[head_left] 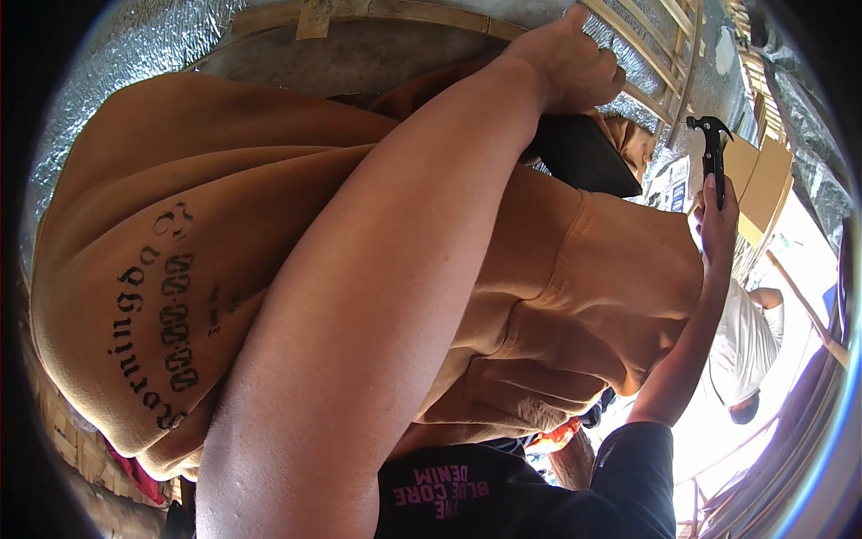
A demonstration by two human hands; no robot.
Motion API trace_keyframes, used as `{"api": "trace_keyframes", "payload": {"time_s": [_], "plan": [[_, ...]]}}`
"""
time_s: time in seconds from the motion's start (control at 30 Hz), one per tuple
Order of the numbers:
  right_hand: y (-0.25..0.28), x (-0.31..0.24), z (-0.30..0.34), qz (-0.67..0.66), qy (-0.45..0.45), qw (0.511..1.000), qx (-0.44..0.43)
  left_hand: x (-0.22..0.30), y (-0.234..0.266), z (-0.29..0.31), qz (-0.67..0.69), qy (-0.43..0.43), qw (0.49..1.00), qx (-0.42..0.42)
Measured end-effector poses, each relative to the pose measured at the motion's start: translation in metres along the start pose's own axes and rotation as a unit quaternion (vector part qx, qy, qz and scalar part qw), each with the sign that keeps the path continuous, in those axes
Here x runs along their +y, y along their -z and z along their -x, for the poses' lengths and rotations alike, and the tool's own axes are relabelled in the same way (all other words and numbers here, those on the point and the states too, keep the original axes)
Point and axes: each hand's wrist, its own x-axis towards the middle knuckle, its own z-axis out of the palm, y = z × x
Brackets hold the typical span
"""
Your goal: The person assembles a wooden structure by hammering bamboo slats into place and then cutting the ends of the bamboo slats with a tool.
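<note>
My left forearm crosses the middle of the view, close and large, and ends in my left hand (579, 76) near the top. Its fingers are curled closed, and what they hold, if anything, is hidden. At the right, my right hand (718, 216) grips a claw hammer (712, 153) by its black handle, the head pointing up. Behind and between my arms spreads a brown sweatshirt (359, 260) with dark lettering and a pocket. A flat black object (588, 153), its kind unclear, lies just below my left hand.
Silvery foil sheeting (135, 72) and bamboo strips (386, 11) run along the top. Beyond the hammer stand a cardboard box (763, 184) and a wooden pole (804, 305). A person in a white shirt (745, 346) appears upside down at the right, against bright light.
</note>
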Motion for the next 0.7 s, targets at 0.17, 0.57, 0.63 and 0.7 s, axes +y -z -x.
{"api": "trace_keyframes", "payload": {"time_s": [0.17,0.57,0.63,0.7], "plan": [[-0.0048,0.004,-0.0011,-0.086,-0.025,0.996,-0.013,-0.0013,0.0026,0.0001,0.002,-0.005,1.0,-0.018],[-0.0092,0.0063,-0.0029,-0.1,-0.029,0.994,-0.038,-0.0018,0.0026,0.004,0.027,0.002,1.0,0.011],[-0.0082,0.0035,-0.0009,-0.093,-0.029,0.994,-0.04,-0.0016,-0.0005,0.0026,0.032,0.004,0.999,0.008],[-0.0081,0.0035,0.0009,-0.087,-0.03,0.995,-0.043,-0.001,-0.0009,0.0019,0.037,0.005,0.999,0.003]]}}
